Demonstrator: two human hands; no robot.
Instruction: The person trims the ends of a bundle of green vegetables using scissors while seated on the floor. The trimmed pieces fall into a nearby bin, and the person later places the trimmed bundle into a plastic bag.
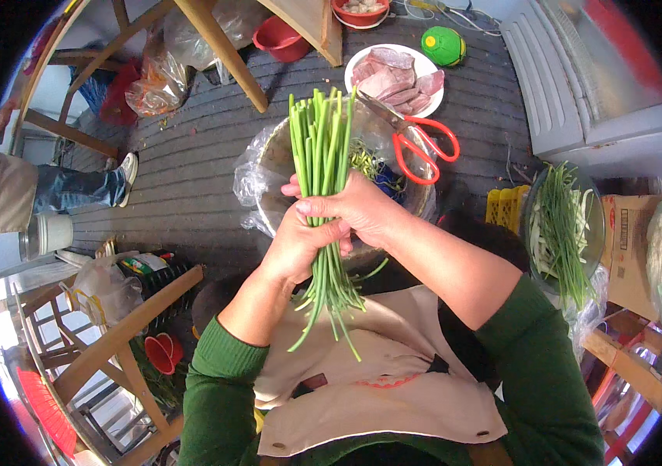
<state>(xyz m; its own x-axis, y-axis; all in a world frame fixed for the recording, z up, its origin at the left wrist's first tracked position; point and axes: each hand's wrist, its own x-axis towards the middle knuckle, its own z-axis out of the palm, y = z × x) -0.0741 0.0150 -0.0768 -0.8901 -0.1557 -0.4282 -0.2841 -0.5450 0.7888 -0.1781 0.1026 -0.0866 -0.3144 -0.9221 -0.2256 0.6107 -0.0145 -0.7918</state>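
Observation:
My left hand (298,247) and my right hand (363,208) are both closed around the middle of a bunch of garlic scapes (322,151). The thick cut ends point away from me, fairly level with one another. Thin, curling ends hang toward my beige apron (381,342). Beneath the bunch stands a round basin (270,167) with clear plastic around its left side and green scraps (366,161) inside. Red-handled scissors (424,147) rest across the basin's far right rim, apart from my hands. The bunch and my hands hide part of the basin.
Beyond the basin are a white plate (433,103) of raw pinkish slabs (393,78), a green ball (443,46) and a red bowl (281,39). At right, a glass bowl (533,241) holds long greens (564,225). Wooden stools (125,330) stand left; a person's leg (75,189) shows there.

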